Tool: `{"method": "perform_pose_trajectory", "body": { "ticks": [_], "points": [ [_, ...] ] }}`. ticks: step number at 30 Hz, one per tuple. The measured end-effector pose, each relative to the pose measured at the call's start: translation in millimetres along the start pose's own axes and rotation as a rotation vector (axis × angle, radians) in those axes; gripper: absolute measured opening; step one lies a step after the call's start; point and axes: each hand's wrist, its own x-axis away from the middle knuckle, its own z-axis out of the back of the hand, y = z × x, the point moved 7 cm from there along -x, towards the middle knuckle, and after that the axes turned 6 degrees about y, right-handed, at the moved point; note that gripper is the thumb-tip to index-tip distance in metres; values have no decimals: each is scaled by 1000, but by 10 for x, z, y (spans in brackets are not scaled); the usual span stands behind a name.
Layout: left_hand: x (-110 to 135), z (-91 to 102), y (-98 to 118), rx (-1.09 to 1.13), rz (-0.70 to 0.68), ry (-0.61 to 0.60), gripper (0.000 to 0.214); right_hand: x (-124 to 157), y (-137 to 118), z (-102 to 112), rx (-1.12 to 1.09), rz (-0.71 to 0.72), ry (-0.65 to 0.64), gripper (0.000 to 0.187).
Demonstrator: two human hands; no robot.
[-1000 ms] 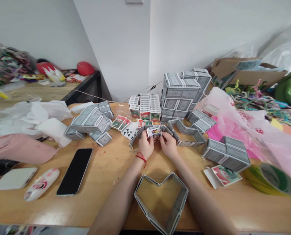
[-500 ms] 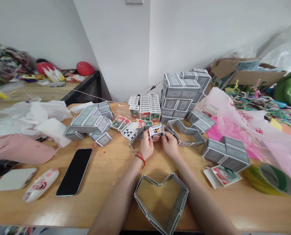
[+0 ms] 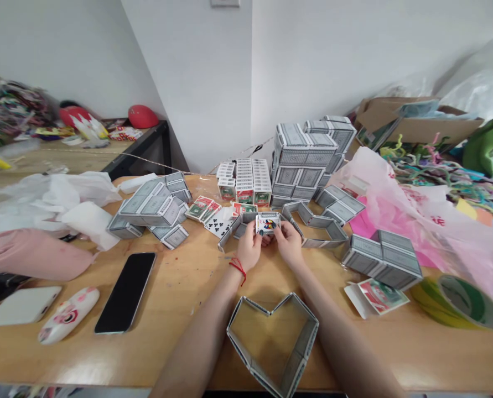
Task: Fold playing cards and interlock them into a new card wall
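My left hand (image 3: 249, 250) and my right hand (image 3: 288, 243) meet at the middle of the wooden table (image 3: 180, 309). Together they pinch a small stack of playing cards (image 3: 267, 224) with a colourful face card on top. The left wrist wears a red string. Just behind the hands lies a strip of folded cards (image 3: 233, 228). A heart-shaped frame made of cards (image 3: 273, 342) stands on the table between my forearms.
Card blocks are piled at the back (image 3: 306, 157) and left (image 3: 152, 204), with boxed decks (image 3: 245, 179) between. A second heart frame (image 3: 315, 224), a black phone (image 3: 126, 290), a power bank (image 3: 20, 305), a tape roll (image 3: 457, 301) and pink plastic bags (image 3: 416, 215) lie around.
The cards in my hands have shifted slightly right and been squared up. Both hands stay close together in the same place.
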Motion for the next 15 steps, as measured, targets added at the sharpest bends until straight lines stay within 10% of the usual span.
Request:
{"method": "perform_pose_trajectory", "body": {
  "ticks": [15],
  "points": [
    [0,69,103,-205,-3,65,26,88,-52,-120,-93,-14,-83,46]
  ]
}}
